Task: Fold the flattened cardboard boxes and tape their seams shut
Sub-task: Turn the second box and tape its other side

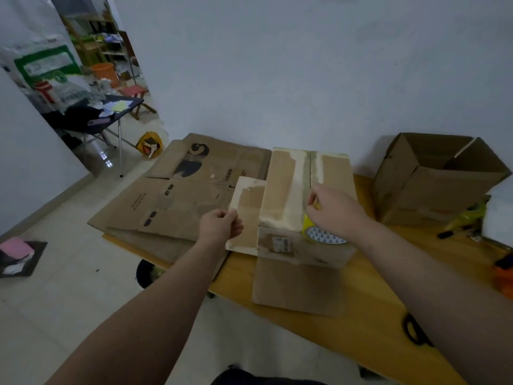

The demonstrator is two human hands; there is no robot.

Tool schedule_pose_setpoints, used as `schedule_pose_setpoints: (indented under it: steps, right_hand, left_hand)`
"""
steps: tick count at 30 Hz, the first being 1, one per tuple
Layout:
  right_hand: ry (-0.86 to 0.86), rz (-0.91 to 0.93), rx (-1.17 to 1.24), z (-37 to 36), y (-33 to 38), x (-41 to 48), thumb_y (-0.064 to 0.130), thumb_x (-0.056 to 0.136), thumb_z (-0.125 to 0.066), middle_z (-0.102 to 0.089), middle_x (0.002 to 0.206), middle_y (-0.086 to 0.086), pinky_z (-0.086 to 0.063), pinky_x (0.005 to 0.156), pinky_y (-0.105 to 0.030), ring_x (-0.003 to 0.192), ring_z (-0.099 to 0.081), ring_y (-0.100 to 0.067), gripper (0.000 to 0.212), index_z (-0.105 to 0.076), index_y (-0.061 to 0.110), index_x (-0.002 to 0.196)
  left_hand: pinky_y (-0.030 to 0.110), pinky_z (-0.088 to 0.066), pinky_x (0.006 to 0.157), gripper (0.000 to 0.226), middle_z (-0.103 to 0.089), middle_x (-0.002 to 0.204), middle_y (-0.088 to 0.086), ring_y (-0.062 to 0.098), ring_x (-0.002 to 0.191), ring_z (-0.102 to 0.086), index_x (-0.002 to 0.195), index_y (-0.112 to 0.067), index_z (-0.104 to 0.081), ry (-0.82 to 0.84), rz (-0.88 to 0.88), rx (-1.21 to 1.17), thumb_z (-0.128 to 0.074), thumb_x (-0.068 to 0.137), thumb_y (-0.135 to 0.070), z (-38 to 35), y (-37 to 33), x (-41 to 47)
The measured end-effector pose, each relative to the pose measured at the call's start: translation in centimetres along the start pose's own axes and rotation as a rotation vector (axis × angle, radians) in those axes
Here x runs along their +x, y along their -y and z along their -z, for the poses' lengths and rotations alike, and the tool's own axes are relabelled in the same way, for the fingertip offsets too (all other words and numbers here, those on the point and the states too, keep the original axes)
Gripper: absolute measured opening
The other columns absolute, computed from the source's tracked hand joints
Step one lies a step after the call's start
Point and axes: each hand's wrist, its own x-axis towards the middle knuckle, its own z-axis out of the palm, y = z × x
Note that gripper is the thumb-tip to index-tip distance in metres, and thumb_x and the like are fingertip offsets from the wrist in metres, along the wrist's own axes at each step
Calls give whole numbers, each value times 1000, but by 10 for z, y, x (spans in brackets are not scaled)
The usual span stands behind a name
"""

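Observation:
A folded cardboard box (288, 190) stands on the wooden table (347, 315), its top flaps closed with a seam running away from me. Its left side flap (247, 215) sticks out, and my left hand (220, 225) pinches that flap's near edge. On the box's near right corner lies a yellow roll of tape (322, 234). My right hand (333, 209) is over the roll, fingertips pinched on the tape end near the seam. Flattened cardboard boxes (177, 198) lie stacked to the left.
An open, empty cardboard box (433, 179) stands at the back right of the table. Yellow-green and dark tools (466, 220) lie near it, an orange object (503, 279) at the right edge. The white wall is close behind. A dark folding table (94, 115) stands at the far left.

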Motion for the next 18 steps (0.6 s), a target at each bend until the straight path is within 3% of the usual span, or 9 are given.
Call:
schedule_pose_setpoints:
  steps: [8, 13, 18]
  right_hand:
    - [84, -62, -192, -30, 19, 17, 26, 93, -49, -63, 96, 1, -48, 64, -32, 82, -59, -18, 17, -60, 21, 104]
    - [51, -31, -301, -36, 24, 18, 27, 92, -47, -65, 94, -1, -54, 73, -39, 84, -61, -22, 22, -64, 18, 101]
    - [43, -70, -293, -33, 24, 17, 27, 91, -47, -66, 90, 0, -55, 71, -39, 80, -61, -21, 21, -65, 19, 96]
  left_hand:
    - [24, -53, 59, 17, -63, 79, 11, 18, 70, -63, 88, -2, -63, -60, 115, -78, -54, 97, -14, 0, 21, 21]
    - [23, -54, 63, 21, -60, 79, 9, 16, 70, -61, 82, -7, -59, -69, 85, -73, -50, 99, -16, -2, 24, 27]
    - [23, -53, 61, 21, -61, 79, 8, 16, 69, -61, 87, -5, -61, -42, 42, -49, -50, 99, -19, -5, 26, 31]
